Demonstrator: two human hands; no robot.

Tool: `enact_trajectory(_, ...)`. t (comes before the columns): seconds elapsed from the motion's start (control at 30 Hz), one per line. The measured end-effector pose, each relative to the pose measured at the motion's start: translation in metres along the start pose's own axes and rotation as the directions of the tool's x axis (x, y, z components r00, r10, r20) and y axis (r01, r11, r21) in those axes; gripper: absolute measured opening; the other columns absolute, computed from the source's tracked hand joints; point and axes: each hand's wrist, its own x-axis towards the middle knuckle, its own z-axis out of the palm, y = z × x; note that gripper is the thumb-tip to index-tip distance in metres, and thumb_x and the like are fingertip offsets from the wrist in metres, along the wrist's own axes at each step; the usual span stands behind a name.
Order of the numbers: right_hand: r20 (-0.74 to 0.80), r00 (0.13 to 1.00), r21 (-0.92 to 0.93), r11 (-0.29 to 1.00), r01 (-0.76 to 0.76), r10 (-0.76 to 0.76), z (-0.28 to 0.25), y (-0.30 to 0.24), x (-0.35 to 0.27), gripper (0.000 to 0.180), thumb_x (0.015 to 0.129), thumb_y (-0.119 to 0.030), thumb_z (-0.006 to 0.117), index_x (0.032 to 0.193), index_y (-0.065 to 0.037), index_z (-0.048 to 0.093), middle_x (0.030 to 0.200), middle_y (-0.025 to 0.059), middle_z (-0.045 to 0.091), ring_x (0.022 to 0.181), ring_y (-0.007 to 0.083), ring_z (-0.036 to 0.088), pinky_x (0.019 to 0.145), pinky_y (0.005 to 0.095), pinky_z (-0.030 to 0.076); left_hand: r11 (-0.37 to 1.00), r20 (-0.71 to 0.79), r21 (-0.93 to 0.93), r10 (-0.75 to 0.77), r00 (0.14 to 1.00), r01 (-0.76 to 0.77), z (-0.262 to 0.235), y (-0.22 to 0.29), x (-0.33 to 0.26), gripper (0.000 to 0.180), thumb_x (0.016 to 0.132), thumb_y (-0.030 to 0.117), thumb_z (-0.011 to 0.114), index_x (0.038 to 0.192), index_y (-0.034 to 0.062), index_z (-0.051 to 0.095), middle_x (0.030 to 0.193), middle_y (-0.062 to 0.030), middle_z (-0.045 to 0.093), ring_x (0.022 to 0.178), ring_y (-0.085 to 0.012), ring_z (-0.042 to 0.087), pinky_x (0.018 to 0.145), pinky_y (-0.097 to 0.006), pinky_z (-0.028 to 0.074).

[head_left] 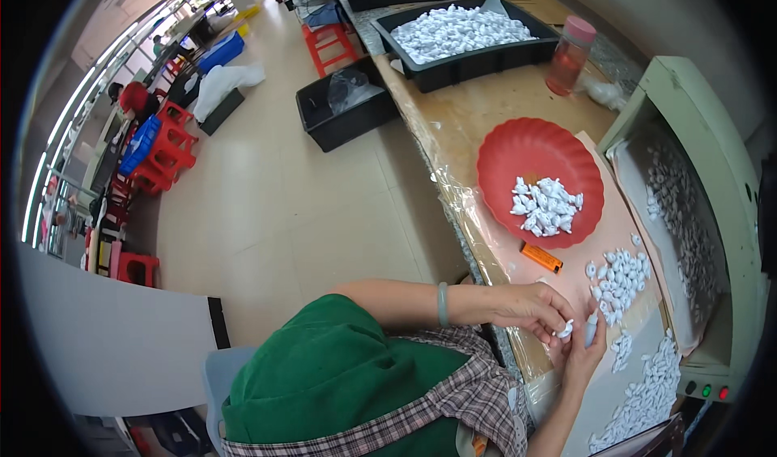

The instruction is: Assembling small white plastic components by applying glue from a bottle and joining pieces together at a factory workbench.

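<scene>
White and small, one moulded piece (pixel 564 328) sits pinched between the closed thumb and fingers of the left hand (pixel 536 307), above the worktable (pixel 461 105). Beside it, the right hand (pixel 589 358) has its fingers curled round one small pale bottle (pixel 591 331), nozzle upward; the two hands are close together. One pale bangle (pixel 443 304) circles the left wrist.

Just past the hands, loose white pieces lie in three groups: a small cluster (pixel 622 350), a rounded heap (pixel 622 283) and a longer spread (pixel 651 388) nearer the lower edge; they overlap too much to count. One orange stick-like object (pixel 541 257) lies beside one red scalloped bowl (pixel 518 153), which holds a pile of white figures (pixel 546 206), perhaps a few dozen.

To the right stands one pale green cabinet (pixel 704 101), open-fronted, with many more pieces inside and three buttons at its base. Farther along the table, one black tray (pixel 477 67) brims with white pieces, next to one pink-capped bottle (pixel 570 56) of reddish liquid. On the floor, one black bin (pixel 340 129) contains a clear plastic bag (pixel 350 89).
</scene>
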Motion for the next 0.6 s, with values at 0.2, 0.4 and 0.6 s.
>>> enact_trajectory(0.2, -0.080, 0.967, 0.014, 0.970, 0.242, -0.240, -0.007, 0.024, 0.005, 0.038, 0.090, -0.008, 0.055, 0.126, -0.001, 0.047, 0.123, 0.0094, 0.050, 0.095, 0.0157, 0.051, 0.084, 0.0251, 0.043, 0.999, -0.021, -0.044, -0.007, 1.000, 0.006, 0.000, 0.003, -0.002, 0.026, 0.089, 0.006, 0.060, 0.114, 0.0006, 0.060, 0.097, -0.0069, 0.064, 0.084, -0.0157, 0.065, 0.077, -0.025, 0.053)
enact_trajectory(0.4, -0.126, 0.992, 0.327, 0.943, 0.066, -0.025, -0.018, 0.010, -0.022, 0.027, 0.090, -0.013, 0.057, 0.114, -0.002, 0.050, 0.117, 0.0075, 0.048, 0.074, 0.0110, 0.052, 0.057, 0.0189, 0.041, 0.995, 0.027, -0.097, -0.010, 1.000, 0.012, -0.002, -0.001, 0.000, 0.028, 0.085, 0.002, 0.064, 0.112, -0.0005, 0.059, 0.094, -0.0060, 0.060, 0.087, -0.0176, 0.065, 0.080, -0.027, 0.054)
enact_trajectory(0.6, -0.215, 0.974, 0.300, 0.945, 0.129, -0.064, -0.037, 0.034, -0.035, 0.030, 0.088, -0.015, 0.062, 0.113, -0.002, 0.051, 0.110, 0.0065, 0.049, 0.064, 0.0080, 0.050, 0.047, 0.0166, 0.034, 0.994, 0.034, -0.103, -0.041, 0.999, 0.045, 0.001, -0.006, 0.003, 0.028, 0.084, 0.002, 0.064, 0.111, -0.0014, 0.059, 0.093, -0.0059, 0.059, 0.085, -0.0169, 0.065, 0.081, -0.028, 0.054)
